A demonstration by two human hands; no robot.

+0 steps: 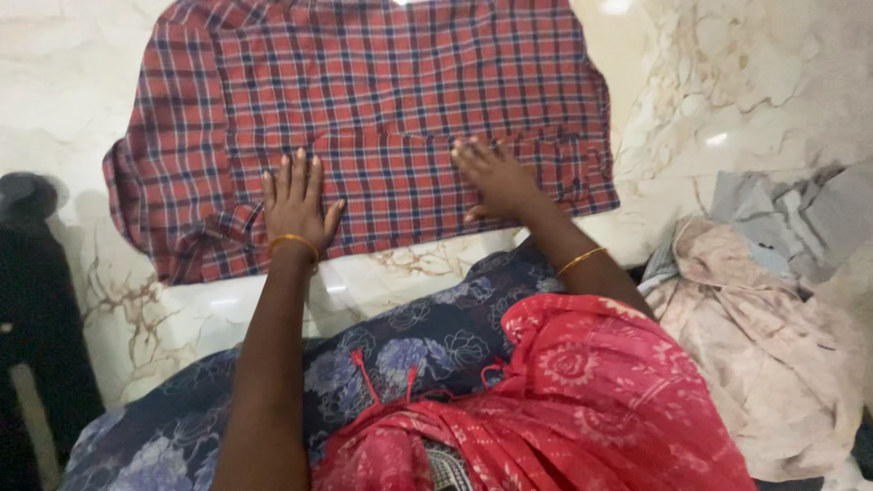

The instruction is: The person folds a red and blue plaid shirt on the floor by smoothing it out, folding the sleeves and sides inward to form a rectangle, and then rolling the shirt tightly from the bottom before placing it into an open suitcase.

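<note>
While the person sits on the pale marble floor (746, 82), both palms lie flat on a red checked shirt (382, 82) spread out ahead of them. Left hand (296, 200): fingers straight and slightly fanned, pressed onto the cloth at about 7 o'clock of the garment, close to its near hem. Right hand (496, 177): also flat, fingers pointing toward 11 o'clock, resting near the hem at about 5 o'clock. Neither hand grips anything; both are open, and well apart from each other. Each wrist carries a thin gold bangle (293, 241).

Shirt lies toward 12 o'clock from the person. Its top edge runs out of the picture, so collar or shoulders cannot be made out. One sleeve is bunched at the 9 o'clock side, folded in on itself; how it lies underneath is hidden. Whether the front or back faces up, I cannot tell.

Foreground: lap covered by dark blue floral cloth (409, 345), with red patterned fabric (591, 400) draped over it, cut off at the lower edge. At 3 to 4 o'clock, a heap of pale pink and grey clothes (773, 336), crumpled; single garments are hard to separate, and the pile runs past the right border. At 9 o'clock, a dark object (36, 300), mostly in shadow and cropped, shape unclear.
</note>
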